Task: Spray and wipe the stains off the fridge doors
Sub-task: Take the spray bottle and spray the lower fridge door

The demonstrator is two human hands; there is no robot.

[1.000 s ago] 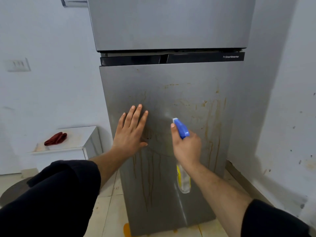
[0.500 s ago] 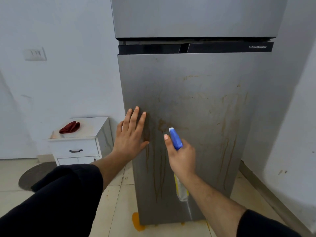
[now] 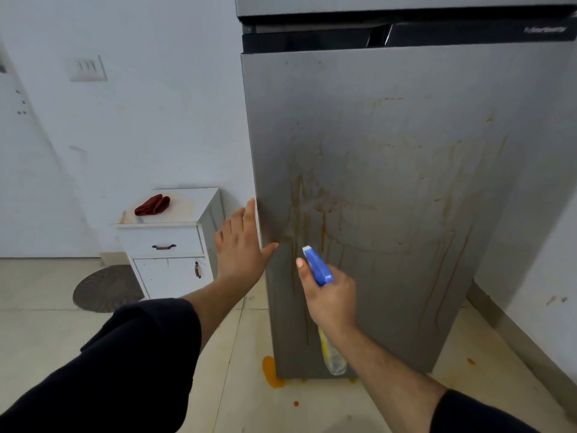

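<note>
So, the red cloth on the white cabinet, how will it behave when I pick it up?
The red cloth lies bunched in soft folds, so it will probably flop and unfold when lifted. It covers little of the white cabinet top, so it is likely light and one hand should manage.

a home kitchen corner: a fridge (image 3: 390, 182) against white walls (image 3: 150, 120), a small drawer cabinet (image 3: 168, 245), tiled floor (image 3: 37, 307).

Soft, even, cool light — shadows faint, a dull sheen on the grey steel fridge door (image 3: 390, 182). Edges bend outward — right hand (image 3: 332, 295) slightly blurred.
</note>
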